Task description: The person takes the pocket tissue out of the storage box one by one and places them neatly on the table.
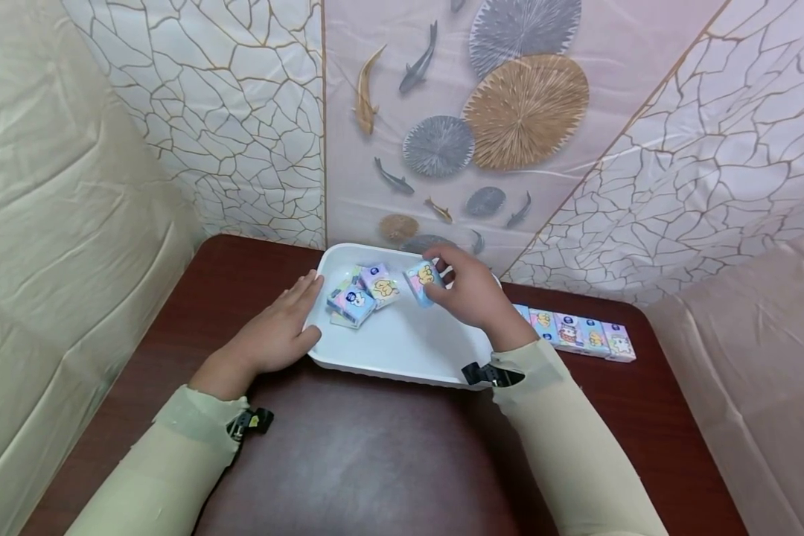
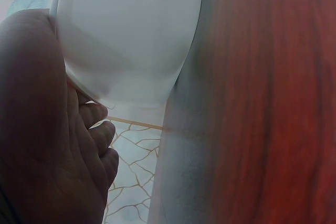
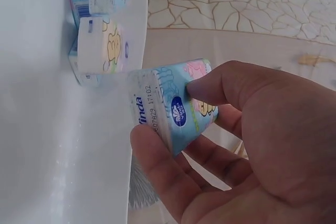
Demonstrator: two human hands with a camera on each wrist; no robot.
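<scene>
Between thumb and fingers, my right hand (image 1: 465, 286) pinches a small blue pack of tissues (image 3: 181, 103) printed with a cartoon figure, held above the white tray (image 1: 402, 350). On the tray's left side lies a loose heap of several tissue packs; a purple pack (image 1: 380, 286) leans beside a light blue one (image 1: 352, 304). My left hand (image 1: 278, 327) rests against the tray's left rim, fingers extended. From the left wrist view, that hand (image 2: 58, 129) lies along the outside of the tray wall (image 2: 131, 35).
A row of several tissue packs (image 1: 569, 331) lies on the dark red wooden table (image 1: 650, 402), right of the tray and partly hidden by my right arm. A patterned cloth (image 1: 254, 134) hangs behind the table. Beige padded fabric (image 1: 53, 246) stands along the left side.
</scene>
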